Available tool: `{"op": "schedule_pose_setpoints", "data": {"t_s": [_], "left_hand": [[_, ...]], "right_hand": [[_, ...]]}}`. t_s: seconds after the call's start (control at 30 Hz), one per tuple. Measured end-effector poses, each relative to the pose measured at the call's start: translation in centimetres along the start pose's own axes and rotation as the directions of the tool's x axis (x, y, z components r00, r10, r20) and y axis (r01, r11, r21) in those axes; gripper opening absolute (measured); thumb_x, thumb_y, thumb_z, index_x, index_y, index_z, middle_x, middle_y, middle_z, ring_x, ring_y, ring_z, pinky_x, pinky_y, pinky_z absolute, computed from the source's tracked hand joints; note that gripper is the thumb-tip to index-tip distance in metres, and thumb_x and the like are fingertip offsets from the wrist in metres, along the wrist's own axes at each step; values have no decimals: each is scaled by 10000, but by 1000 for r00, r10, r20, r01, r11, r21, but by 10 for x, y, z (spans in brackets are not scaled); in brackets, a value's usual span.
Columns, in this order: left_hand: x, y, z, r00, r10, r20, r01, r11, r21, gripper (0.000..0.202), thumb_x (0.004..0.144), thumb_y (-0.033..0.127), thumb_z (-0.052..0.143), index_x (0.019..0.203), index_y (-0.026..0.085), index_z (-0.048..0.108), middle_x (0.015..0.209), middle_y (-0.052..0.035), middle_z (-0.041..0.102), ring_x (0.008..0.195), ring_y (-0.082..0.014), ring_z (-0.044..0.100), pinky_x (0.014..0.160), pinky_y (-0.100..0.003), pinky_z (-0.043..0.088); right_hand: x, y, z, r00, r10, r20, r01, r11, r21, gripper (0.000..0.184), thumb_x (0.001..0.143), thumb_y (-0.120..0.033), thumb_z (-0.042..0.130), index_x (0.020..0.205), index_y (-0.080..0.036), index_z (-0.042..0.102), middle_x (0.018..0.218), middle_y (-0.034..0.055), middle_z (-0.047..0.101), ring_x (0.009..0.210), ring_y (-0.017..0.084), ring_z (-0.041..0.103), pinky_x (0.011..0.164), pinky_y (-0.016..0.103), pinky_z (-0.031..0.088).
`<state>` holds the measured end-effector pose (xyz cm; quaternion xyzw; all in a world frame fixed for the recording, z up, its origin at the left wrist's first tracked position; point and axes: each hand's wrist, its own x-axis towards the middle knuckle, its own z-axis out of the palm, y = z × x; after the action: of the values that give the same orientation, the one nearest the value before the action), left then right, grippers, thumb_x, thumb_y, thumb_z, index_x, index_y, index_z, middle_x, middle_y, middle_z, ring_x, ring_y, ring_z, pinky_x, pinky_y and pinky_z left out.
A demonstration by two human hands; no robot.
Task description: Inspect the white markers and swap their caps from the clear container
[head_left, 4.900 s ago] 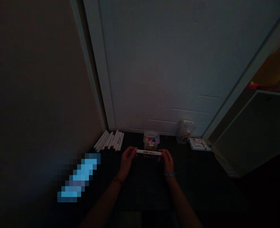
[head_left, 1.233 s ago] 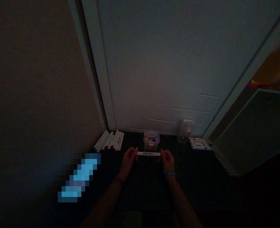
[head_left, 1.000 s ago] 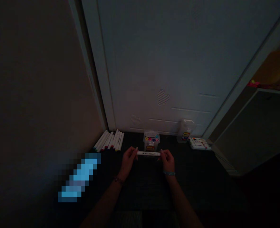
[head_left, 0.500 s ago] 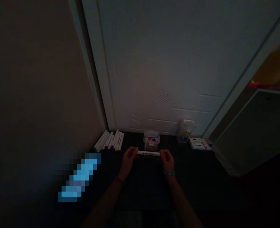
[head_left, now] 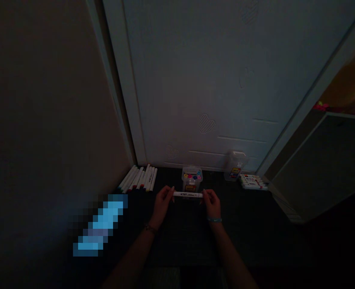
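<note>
A white marker [head_left: 188, 194] with dark print along its barrel is held level between my two hands. My left hand [head_left: 163, 202] pinches its left end, and my right hand [head_left: 212, 202] pinches the right end. Just behind the marker stands a clear plastic box [head_left: 192, 184] with several colourful marker ends showing in its top. The marker overlaps the lower front of this box in view. Bands circle both my wrists.
Several white markers [head_left: 141, 178] lie at the back left of the dark table [head_left: 189, 237]. At the back right stands a clear container [head_left: 235, 166], beside a stack of markers [head_left: 252, 182]. A bright blurred screen-like patch [head_left: 102, 224] is at left. A pale panel [head_left: 189, 80] rises behind.
Almost nothing differs. Both hands keep the marker in the same place, with only a very slight shift to the left.
</note>
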<state>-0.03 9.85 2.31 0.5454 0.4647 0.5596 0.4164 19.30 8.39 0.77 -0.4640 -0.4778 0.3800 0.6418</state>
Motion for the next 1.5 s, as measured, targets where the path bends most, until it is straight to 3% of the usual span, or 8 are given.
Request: {"op": "schedule_pose_setpoints", "data": {"t_s": [0.23, 0.4, 0.57, 0.77, 1.03, 1.33, 1.5], "left_hand": [[1, -6, 1, 999, 47, -15, -48, 999, -13, 291, 791, 447, 512, 667, 184, 514, 572, 40, 471, 569, -107, 457, 581, -209, 359], [5, -9, 2, 1000, 9, 19, -10, 1000, 16, 324, 775, 495, 500, 689, 186, 544, 578, 28, 498, 567, -121, 464, 553, -211, 360], [6, -18, 7, 997, -11, 78, 4, 997, 83, 341, 791, 499, 452, 744, 187, 580, 620, 10, 551, 573, -137, 487, 549, -219, 369], [2, -27, 10, 990, 37, 134, -73, 959, 273, 327, 842, 428, 379, 718, 216, 596, 619, 6, 577, 577, -154, 515, 560, -228, 351], [0, -23, 9, 983, 58, 175, -116, 932, 343, 280, 857, 369, 372, 715, 233, 571, 613, 12, 564, 566, -157, 517, 546, -230, 327], [-7, -18, 14, 960, 112, 256, -222, 862, 455, 248, 889, 352, 322, 854, 239, 540, 707, -8, 593, 618, -158, 543, 578, -233, 343], [-4, -16, 14, 957, 86, 276, -221, 831, 510, 338, 894, 384, 278, 763, 202, 532, 678, 0, 582, 624, -143, 535, 598, -226, 358]], "right_hand": [[-2, -2, -1, 1000, -7, 10, 7, 1000, 2, 256, 780, -435, 553, 815, -182, 562, 591, -28, 535, 533, 109, 498, 501, 209, 384], [-7, -8, 1, 997, -58, 48, 57, 998, 23, 240, 734, -389, 619, 866, -195, 568, 779, 12, 596, 623, 122, 533, 544, 222, 428], [-11, -11, 3, 994, -48, 96, 43, 998, 53, 251, 705, -366, 656, 878, -193, 597, 764, 16, 626, 616, 132, 568, 552, 244, 463], [-17, -10, 3, 983, -37, 178, 24, 997, 75, 279, 725, -322, 651, 978, -207, 628, 772, 25, 672, 658, 165, 626, 632, 302, 510], [-23, -16, 7, 927, -217, 305, 266, 955, -131, 259, 722, -283, 659, 980, -264, 673, 997, 42, 680, 911, 236, 624, 827, 398, 473], [-27, -20, 2, 876, -324, 358, 423, 872, -246, 247, 788, -269, 592, 1029, -272, 646, 972, 38, 676, 855, 202, 612, 776, 339, 467], [-28, -21, 2, 841, -356, 407, 477, 844, -246, 254, 810, -264, 558, 1057, -247, 618, 1006, 38, 661, 884, 184, 602, 791, 314, 462]]}}
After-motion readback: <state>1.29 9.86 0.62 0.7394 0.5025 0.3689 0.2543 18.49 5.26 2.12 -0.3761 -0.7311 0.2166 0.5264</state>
